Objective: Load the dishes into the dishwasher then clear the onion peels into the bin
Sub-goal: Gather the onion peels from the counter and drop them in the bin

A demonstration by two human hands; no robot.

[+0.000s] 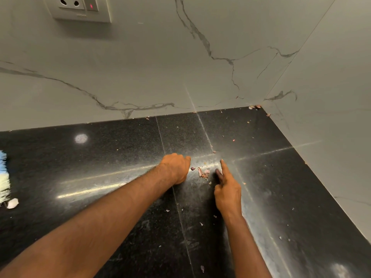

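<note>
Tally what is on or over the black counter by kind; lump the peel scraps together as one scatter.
Hands: 2, left hand and right hand
Onion peel scatter: 1
Garlic clove: 1
Blue and white cloth: 1
Total: 5

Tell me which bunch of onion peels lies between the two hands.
The pinkish peel cluster between the left hand and right hand; the other bunch, the corner peels, lies against the wall.

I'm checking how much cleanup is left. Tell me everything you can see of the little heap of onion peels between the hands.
The onion peel heap is a small loose cluster of thin, papery pink-purple flakes lying flat on the black speckled countertop. It sits between the left hand and the right hand; neither clearly touches it.
</note>
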